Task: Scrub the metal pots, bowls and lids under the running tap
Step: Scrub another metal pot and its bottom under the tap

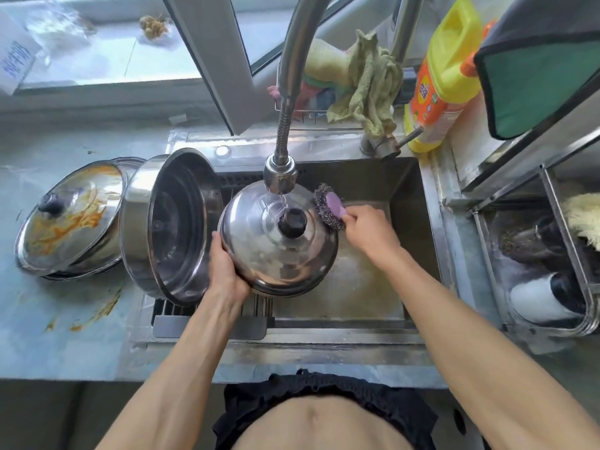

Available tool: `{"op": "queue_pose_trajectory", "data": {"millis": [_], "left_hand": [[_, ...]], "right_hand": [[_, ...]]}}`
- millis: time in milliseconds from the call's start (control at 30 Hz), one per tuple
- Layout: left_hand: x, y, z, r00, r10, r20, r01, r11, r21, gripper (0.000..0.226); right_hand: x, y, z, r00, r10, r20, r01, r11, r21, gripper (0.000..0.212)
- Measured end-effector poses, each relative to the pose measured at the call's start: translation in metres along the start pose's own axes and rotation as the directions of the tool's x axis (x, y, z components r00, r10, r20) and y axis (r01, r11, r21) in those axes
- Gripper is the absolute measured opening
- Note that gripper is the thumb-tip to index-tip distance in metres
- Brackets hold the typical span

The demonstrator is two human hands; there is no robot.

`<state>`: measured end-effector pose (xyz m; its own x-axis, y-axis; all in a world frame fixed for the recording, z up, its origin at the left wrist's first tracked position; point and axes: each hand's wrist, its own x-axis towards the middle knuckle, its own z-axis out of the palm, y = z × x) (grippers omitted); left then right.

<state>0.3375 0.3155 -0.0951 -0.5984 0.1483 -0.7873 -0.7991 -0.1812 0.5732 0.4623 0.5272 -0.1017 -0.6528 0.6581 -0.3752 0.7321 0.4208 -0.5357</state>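
- Water runs from the tap (280,177) onto a steel lid (276,241), landing just beside its dark knob (293,223).
- Left hand (225,264) grips the lid by its near-left rim, fingers curled under the edge and thumb on top, holding it tilted over the sink (412,203).
- Right hand (370,233) has its grip closed round the purple handle of a steel-wool scrubber (328,207); the wire pad touches the lid's far-right edge.
- Large steel pot (168,225) lies on its side at the sink's left edge, its open mouth facing right, just beside the held lid.
- Second lid (69,219), smeared with orange residue, rests tilted on another pot on the counter (48,336), left of the sideways pot and touching it.
- Orange smears mark the counter in front of that dirty lid.
- Yellow detergent bottle (443,79) with an orange label stands behind the sink's right corner, near the tap lever.
- Greenish rag (370,89) hangs crumpled over a wire rack behind the tap.
- Metal rack (561,228) to the right of the sink holds dark scrubbers and a pale brush.
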Motion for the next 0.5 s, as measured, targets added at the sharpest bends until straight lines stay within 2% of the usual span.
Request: {"op": "queue_pose_trajectory", "data": {"millis": [67, 233, 400, 500], "left_hand": [[0.004, 0.005, 0.003, 0.999, 0.013, -0.037, -0.014, 0.999, -0.031, 0.055], [0.006, 0.013, 0.012, 0.994, 0.058, -0.089, -0.059, 0.998, -0.005, 0.05], [0.002, 0.011, 0.008, 0.995, 0.081, -0.058, -0.079, 0.996, 0.039, 0.049], [-0.003, 0.016, 0.015, 0.986, 0.139, -0.097, -0.136, 0.99, 0.043, 0.036]], "right_hand": [[-0.011, 0.001, 0.013, 1.0, 0.028, -0.001, -0.028, 0.999, 0.04, 0.024], [-0.047, -0.002, 0.036, 0.993, -0.115, -0.008, 0.115, 0.993, 0.002, 0.018], [-0.021, 0.005, 0.011, 0.999, -0.036, 0.003, 0.036, 0.999, 0.002, 0.023], [-0.021, -0.006, 0.002, 0.998, -0.04, -0.041, 0.043, 0.996, 0.078, 0.025]]}}
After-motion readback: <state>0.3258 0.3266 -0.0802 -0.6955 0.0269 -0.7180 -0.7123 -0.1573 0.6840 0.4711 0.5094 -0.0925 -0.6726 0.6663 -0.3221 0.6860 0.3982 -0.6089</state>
